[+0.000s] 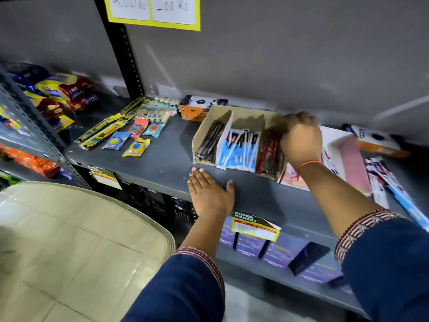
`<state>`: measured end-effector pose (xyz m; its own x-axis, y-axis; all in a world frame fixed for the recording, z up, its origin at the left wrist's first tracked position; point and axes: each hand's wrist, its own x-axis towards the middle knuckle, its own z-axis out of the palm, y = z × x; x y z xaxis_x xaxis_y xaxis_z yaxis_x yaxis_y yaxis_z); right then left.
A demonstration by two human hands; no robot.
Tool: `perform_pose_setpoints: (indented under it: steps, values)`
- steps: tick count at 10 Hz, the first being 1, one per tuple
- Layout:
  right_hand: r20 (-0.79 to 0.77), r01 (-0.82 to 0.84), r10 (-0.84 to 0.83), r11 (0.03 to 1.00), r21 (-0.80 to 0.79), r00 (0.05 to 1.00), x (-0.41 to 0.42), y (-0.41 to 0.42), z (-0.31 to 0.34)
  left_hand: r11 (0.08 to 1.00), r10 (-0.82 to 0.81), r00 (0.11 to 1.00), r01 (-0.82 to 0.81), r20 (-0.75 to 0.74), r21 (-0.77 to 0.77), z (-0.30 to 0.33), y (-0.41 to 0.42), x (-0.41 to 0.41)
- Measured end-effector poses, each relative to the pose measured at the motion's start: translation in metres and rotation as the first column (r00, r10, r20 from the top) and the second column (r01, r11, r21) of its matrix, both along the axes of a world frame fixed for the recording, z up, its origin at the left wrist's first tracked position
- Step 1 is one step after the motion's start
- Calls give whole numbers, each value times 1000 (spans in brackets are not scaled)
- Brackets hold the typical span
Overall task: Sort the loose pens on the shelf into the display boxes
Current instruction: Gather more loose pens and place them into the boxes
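A cardboard display box stands on the grey shelf, split into compartments. The left one holds black pens, the middle one blue-and-white pen packs, the right one red-and-black pens. My right hand hovers blurred over the right compartment, fingers curled down onto the red-and-black pens there. My left hand lies flat on the shelf's front edge, palm down, fingers apart, holding nothing. More pen packs lie loose at the right.
A white box with a pink item sits right of the display box. Orange-and-black boxes stand behind it. Sharpeners, erasers and pencil packs lie to the left, snack packets further left. Price tags hang on the shelf edge.
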<state>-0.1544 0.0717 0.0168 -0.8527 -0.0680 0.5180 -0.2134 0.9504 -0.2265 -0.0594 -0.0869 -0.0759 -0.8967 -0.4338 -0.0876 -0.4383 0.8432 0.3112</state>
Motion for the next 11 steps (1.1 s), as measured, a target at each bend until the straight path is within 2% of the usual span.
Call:
perform_pose_setpoints:
  steps: [1,2,3,4,5,6,9,11]
  values:
    - [-4,181,-181,981,-69,983,9,51,0,999,-47,999,47,-2,0,0,29,5]
    - [69,371,-365,923,-107,928,22,105,-4,993,-115,993,115,12,0,2,60,5]
    - [330,526,-486,850,-37,809,35,153,-17,984,-177,984,177,0,16,2,86,3]
    - [552,619,-537,784,47,638,46,191,-31,982,-189,982,189,0,-5,0,100,0]
    - [642,645,-501,764,14,580,48,210,-37,984,-176,984,176,8,-35,-4,100,-3]
    - [647,659,-474,750,-59,597,46,217,-37,984,-171,985,170,-18,-51,-7,99,-3]
    - [660,643,-437,760,-92,611,47,231,-33,982,-171,985,169,-11,-82,-7,99,-2]
    - [612,663,-457,734,-151,645,50,234,-30,982,-174,985,173,-5,-76,-5,99,-1]
